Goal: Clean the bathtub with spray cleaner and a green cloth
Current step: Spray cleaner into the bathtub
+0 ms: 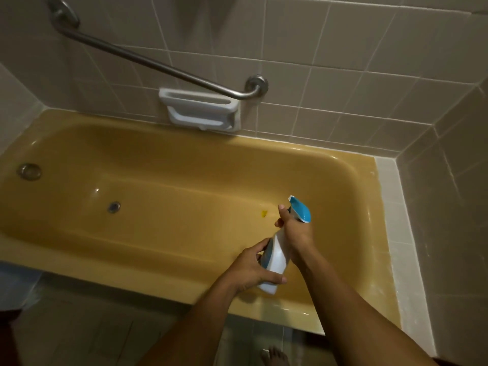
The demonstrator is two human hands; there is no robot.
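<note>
A mustard-yellow bathtub [184, 143] fills the middle of the view. Over its near right part I hold a white spray bottle [277, 256] with a blue trigger head, nozzle pointing up and away. My right hand [294, 228] grips the bottle's neck just below the trigger head. My left hand [254, 268] grips the lower body of the bottle. A small yellow speck [263, 213] lies on the tub floor just left of the bottle. No green cloth is in view.
A drain [113, 207] sits in the tub floor and an overflow plate [29, 171] on the left end wall. A metal grab bar [148, 60] slants across the tiled wall above a white soap dish [200, 112]. A bare foot [273, 356] stands on the floor tiles.
</note>
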